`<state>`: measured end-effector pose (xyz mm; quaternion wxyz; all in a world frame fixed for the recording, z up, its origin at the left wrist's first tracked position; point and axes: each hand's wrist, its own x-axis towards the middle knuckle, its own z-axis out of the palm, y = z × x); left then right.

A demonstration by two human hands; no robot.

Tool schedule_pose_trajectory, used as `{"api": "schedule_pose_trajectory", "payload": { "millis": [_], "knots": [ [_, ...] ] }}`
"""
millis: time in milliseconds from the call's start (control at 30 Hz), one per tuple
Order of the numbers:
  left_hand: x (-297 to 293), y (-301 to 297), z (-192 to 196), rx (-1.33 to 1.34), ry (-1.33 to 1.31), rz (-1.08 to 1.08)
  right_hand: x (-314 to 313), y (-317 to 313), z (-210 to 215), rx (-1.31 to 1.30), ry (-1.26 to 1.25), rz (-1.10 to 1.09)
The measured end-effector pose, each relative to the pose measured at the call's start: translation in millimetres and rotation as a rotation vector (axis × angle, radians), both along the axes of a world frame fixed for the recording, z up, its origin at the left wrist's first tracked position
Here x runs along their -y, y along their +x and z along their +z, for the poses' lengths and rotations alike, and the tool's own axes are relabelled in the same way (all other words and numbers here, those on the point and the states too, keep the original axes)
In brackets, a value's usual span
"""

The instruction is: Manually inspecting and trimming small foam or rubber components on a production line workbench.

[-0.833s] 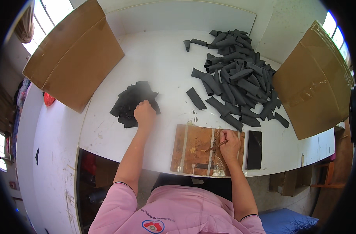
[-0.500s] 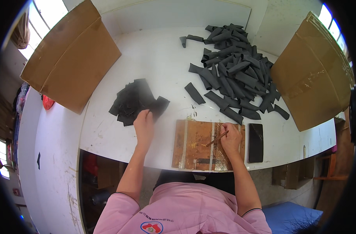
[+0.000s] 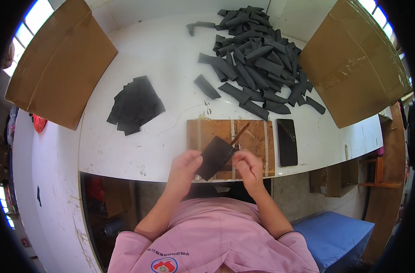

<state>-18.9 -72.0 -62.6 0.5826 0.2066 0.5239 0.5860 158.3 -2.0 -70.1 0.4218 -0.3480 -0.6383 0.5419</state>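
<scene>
A flat black fabric piece [image 3: 215, 158] is held slanted over the front of the brown board [image 3: 258, 132]. My left hand [image 3: 183, 169] is closed on its left edge, with the thumb on top. At the piece's right edge is my right hand [image 3: 249, 169], fingers curled together around a thin brown stick [image 3: 240, 133] that points up and away. Whether those fingers also pinch the fabric, I cannot tell. To the left lies a stack of similar flat black pieces [image 3: 137, 105], their edges unevenly fanned.
A large heap of dark grey fabric tubes [image 3: 262, 61] covers the back right of the white table [image 3: 171, 59]. Right of the board lies a black phone [image 3: 287, 143]. Cardboard boxes [image 3: 64, 61] [image 3: 353, 63] stand at both sides. Below right is a blue-covered block [image 3: 334, 234].
My left hand has come from the stack to the board, bringing one black fabric piece. My right hand has moved toward it with the stick, now pointing away. The whole view has shifted slightly.
</scene>
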Motion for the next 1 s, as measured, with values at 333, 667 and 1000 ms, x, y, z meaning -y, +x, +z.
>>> {"api": "schedule_pose_trajectory", "payload": {
  "millis": [333, 667, 1000],
  "knots": [
    [-6.8, 32.5, 5.6, -0.048, 0.053, -0.141, 17.5, -5.3, 13.7, 0.056, -0.152, -0.088],
    [-1.2, 55.2, 36.3, -0.139, 0.116, 0.000, 10.9, 0.6, 15.8, 0.451, 0.548, -0.291],
    [-5.7, 50.1, 37.7, 0.074, -0.128, -0.078, 9.7, 0.5, 11.7, 0.512, 0.809, -0.267]
  ]
}}
